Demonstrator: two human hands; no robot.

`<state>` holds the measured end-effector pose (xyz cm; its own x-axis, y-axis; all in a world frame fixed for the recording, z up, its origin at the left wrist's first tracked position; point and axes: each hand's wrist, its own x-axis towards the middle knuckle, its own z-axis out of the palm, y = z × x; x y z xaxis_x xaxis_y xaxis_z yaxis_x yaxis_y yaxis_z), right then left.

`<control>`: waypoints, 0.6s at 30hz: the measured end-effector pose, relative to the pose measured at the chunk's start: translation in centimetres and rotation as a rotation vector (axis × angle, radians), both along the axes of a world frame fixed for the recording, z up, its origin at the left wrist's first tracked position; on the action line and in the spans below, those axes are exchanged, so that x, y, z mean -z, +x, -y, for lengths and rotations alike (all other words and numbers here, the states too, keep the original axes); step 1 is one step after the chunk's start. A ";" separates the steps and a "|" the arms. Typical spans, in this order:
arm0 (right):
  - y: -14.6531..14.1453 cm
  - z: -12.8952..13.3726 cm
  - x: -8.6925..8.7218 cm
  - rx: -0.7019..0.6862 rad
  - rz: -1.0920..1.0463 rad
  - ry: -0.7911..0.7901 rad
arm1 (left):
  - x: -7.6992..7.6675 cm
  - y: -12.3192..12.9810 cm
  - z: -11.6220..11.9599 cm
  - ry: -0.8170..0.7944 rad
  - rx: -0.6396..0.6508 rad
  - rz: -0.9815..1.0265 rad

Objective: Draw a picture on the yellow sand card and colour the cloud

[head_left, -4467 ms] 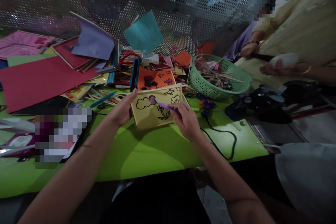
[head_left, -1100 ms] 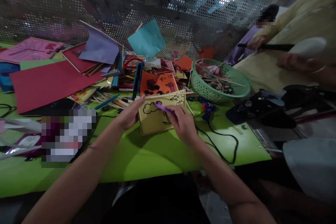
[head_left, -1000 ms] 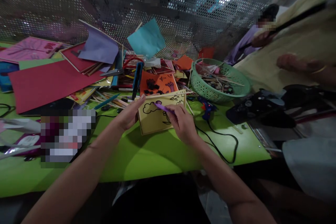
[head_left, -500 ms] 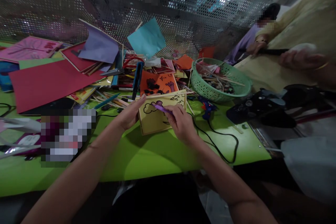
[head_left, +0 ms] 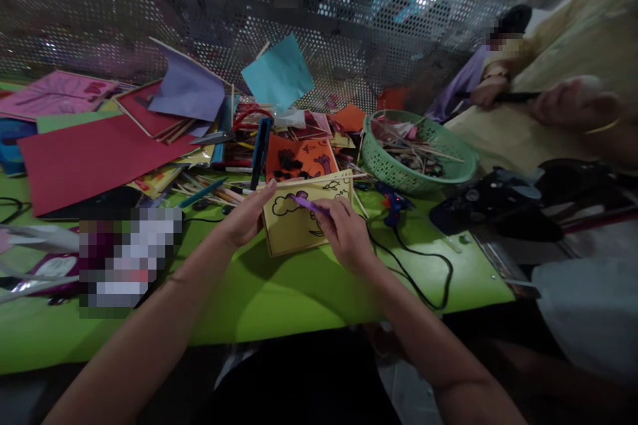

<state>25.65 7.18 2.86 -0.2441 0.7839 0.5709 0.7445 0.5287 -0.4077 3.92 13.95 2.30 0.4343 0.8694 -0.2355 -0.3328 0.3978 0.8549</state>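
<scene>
A yellow card (head_left: 290, 237) with thin wooden sticks along its edges leans on the green table, tilted towards me. Black outlines are drawn on it, among them a cloud shape partly filled with purple. My left hand (head_left: 248, 218) grips the card's left edge, thumb near the top corner and the other fingers mostly hidden. In my right hand (head_left: 347, 232) is a purple marker (head_left: 310, 204), its tip at the right part of the cloud. Just behind the yellow card lies an orange card (head_left: 304, 154) with dark drawings.
A green basket (head_left: 419, 176) of sticks stands at the back right. Near it lie a blue glue gun (head_left: 393, 202) and its black cord (head_left: 438, 257). Coloured papers, including a red sheet (head_left: 94, 163), heap at the left. Another person's hands (head_left: 568, 103) hold a dark object at the right.
My right hand and the marker have shifted very slightly over the cloud. The card and my left hand stay in place. The other person's hands at the right have moved a little.
</scene>
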 end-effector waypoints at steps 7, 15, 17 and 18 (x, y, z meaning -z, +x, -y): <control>0.1 0.1 0.0 0.001 -0.001 -0.012 | -0.1 0.0 0.0 0.000 0.010 0.010; 0.1 0.1 0.0 0.002 -0.016 -0.012 | -0.2 0.0 0.2 0.005 0.006 -0.002; 0.2 0.1 0.0 0.000 -0.020 -0.012 | -0.2 0.0 0.2 0.007 0.010 -0.001; 0.2 0.0 0.0 0.002 -0.024 -0.010 | -0.2 0.0 0.1 0.005 0.009 -0.003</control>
<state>25.83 7.14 2.90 -0.2284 0.7904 0.5684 0.7355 0.5226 -0.4312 3.92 13.81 2.51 0.4417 0.8665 -0.2325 -0.3265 0.3967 0.8579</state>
